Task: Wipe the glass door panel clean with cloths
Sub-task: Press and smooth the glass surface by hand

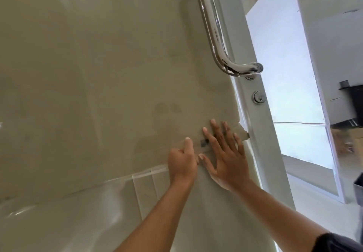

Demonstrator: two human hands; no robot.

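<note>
Head view: right hand (223, 153) is laid flat and splayed on the glass door panel (98, 65), the left hand (182, 163) grip can't be told, and the smudges (161, 108) at 10 o'clock are probably best wiped firmly.

The door frame (255, 143) is my landmark. The glass door panel (98, 75) lies left of it. The pull handle (214, 31) is mounted on the frame's upper part, with the lock cylinder (258, 97) just below it on the frame. Further down, left of the frame, my right hand (222, 153) lies flat on the panel, and my left hand (181, 162) touches the panel just beyond it. An open doorway (290, 94) lies right of the frame.
</note>
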